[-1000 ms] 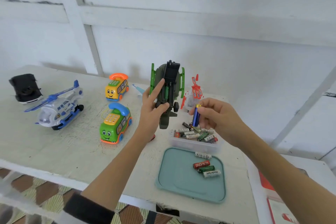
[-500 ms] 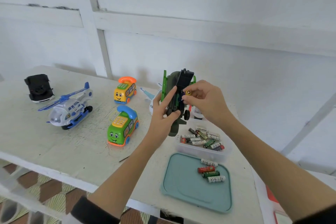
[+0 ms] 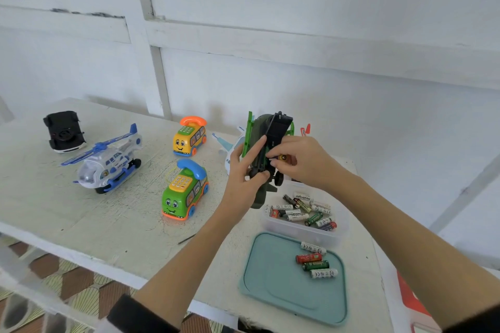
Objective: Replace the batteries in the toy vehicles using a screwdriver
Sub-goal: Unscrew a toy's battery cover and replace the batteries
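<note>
**Teal Lid, Battery Tub and Held Toy Vehicle**

Teal plastic formed the lid (image 3: pixel 276 286) nearest the table's front edge; four batteries (image 3: pixel 315 262) lay on its right half, side by side. Just behind the lid, touching it, stood a clear tub (image 3: pixel 305 230) holding a loose pile of mixed batteries (image 3: pixel 303 211).

Above the tub's left end, the left hand (image 3: pixel 243 178) was closed around the dark green toy vehicle (image 3: pixel 266 149), held upright and clear of the table with its underside turned toward the camera. The right hand (image 3: pixel 300 162) pinched a battery (image 3: pixel 281 157) between thumb and fingertips and pressed it against the opened compartment on that underside.

Left of the hands, a green bus toy (image 3: pixel 185 194) rested on the white table (image 3: pixel 81 213). Further left lay a white-and-blue helicopter (image 3: pixel 108 162). Behind the green bus stood a yellow bus toy (image 3: pixel 189 138). A black toy car (image 3: pixel 63 130) sat at the far left. A white toy plane (image 3: pixel 230 146) was partly hidden behind the left hand.
</note>
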{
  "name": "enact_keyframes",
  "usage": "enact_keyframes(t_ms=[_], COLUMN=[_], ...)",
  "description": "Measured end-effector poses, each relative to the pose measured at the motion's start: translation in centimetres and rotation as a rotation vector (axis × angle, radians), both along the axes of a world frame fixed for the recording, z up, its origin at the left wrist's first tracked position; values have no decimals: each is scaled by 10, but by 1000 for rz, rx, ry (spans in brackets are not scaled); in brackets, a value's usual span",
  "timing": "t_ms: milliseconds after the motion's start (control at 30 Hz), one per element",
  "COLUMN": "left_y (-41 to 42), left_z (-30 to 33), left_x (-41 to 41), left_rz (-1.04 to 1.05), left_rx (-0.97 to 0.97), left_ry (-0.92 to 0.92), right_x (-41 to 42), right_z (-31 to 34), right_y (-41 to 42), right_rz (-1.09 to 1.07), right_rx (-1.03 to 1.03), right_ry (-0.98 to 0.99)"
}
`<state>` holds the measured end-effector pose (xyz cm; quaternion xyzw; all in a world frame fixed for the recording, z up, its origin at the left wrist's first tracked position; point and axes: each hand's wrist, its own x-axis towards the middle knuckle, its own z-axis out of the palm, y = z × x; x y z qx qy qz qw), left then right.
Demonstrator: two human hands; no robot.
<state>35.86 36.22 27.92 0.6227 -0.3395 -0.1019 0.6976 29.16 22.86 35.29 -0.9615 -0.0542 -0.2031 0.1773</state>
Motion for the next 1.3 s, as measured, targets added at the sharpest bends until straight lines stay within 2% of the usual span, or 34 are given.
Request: enact_keyframes(t_ms=[300, 667, 1133, 1300], left_y=[-1, -7, -13, -15], left_z=[4, 8, 10, 7], left_x=[7, 3, 0, 2], left_rz=[-7, -21, -13, -11], left_rx=[7, 19, -1, -3], left_ry=[27, 1, 37, 23], right_x=[-7, 2, 5, 7], right_z=[10, 14, 2, -1], right_y=[2, 0, -3, -1], right_rz=[87, 0, -143, -180], right_rx=[-41, -133, 118, 102], right_ry=[153, 203, 107, 120])
